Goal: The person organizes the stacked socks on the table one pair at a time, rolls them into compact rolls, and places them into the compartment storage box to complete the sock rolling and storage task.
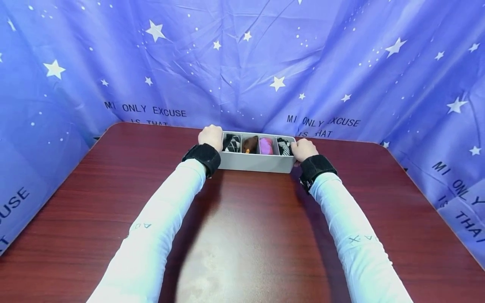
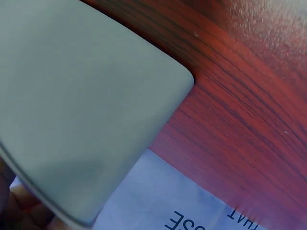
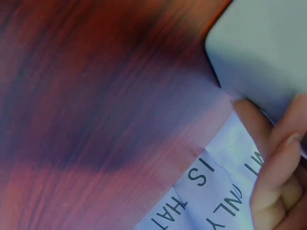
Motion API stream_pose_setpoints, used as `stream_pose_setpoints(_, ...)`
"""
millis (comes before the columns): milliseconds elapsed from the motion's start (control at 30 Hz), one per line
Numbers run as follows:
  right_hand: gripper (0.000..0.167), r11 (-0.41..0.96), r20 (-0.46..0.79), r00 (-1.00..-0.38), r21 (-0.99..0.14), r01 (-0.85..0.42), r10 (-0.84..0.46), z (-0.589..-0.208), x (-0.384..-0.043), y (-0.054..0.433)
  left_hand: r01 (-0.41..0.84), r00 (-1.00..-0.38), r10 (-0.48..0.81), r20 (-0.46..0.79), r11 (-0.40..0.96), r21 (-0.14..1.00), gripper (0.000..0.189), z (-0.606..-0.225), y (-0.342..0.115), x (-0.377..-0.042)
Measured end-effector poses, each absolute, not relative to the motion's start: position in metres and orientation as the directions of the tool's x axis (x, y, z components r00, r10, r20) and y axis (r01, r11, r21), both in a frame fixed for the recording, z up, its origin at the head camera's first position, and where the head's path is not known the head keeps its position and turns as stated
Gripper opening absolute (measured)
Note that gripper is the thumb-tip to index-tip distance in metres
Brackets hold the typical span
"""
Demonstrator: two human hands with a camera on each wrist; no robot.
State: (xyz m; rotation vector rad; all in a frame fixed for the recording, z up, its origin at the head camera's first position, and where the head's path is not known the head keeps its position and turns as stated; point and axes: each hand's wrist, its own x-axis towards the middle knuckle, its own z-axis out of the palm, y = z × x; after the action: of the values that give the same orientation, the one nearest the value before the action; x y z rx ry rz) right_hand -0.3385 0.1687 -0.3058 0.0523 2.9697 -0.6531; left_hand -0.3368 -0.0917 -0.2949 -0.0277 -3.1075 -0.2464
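Observation:
A light grey divided storage box [image 1: 255, 162] is at the far edge of the table, its front wall facing me. Its compartments hold what look like rolled socks: a black-and-white checked one [image 1: 232, 143], a brown one [image 1: 250, 145] with an orange patch, a pink one [image 1: 266, 146] and a black-and-white striped one [image 1: 284, 147]. My left hand [image 1: 210, 136] grips the left end by the rim; in the left wrist view its fingers [image 2: 29, 211] show past that rim. At the right end, my right hand [image 1: 305, 149] holds on with curled fingers [image 3: 278, 167].
The dark red wooden table [image 1: 246, 219] reaches toward me, with a bright reflection in its middle. A blue curtain [image 1: 242, 63] with white stars and black lettering hangs right behind the far edge and along both sides.

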Motion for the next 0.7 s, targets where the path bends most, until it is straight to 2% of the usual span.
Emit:
stream_pose_setpoints(133,0.038,0.916,-0.002,-1.000,-0.400,0.024,0.026,-0.309,-0.329,0.172,0.128,-0.988,0.109,0.108,0.974,0.188,0.017,-0.293,-0.102,-0.328)
stream_pose_setpoints(233,0.043,0.920,0.046,-0.999,-0.391,-0.013,0.006,-0.304,-0.324,0.176,0.214,-0.969,0.177,0.174,0.952,0.219,0.026,-0.287,-0.115,-0.322)
stream_pose_setpoints(367,0.056,0.914,0.018,-0.996,-0.395,-0.092,-0.093,-0.291,-0.319,0.183,0.271,-0.956,0.218,0.196,0.913,0.304,0.055,-0.278,-0.135,-0.313)
stream_pose_setpoints(500,0.068,0.909,-0.049,-0.982,-0.390,-0.149,-0.182,-0.279,-0.315,0.190,0.267,-0.961,0.220,0.168,0.896,0.354,0.078,-0.272,-0.153,-0.300)
stream_pose_setpoints(700,0.088,0.925,-0.106,-0.957,-0.304,-0.228,-0.271,-0.279,-0.308,0.200,0.232,-0.970,0.192,0.150,0.918,0.323,0.094,-0.283,-0.176,-0.284)
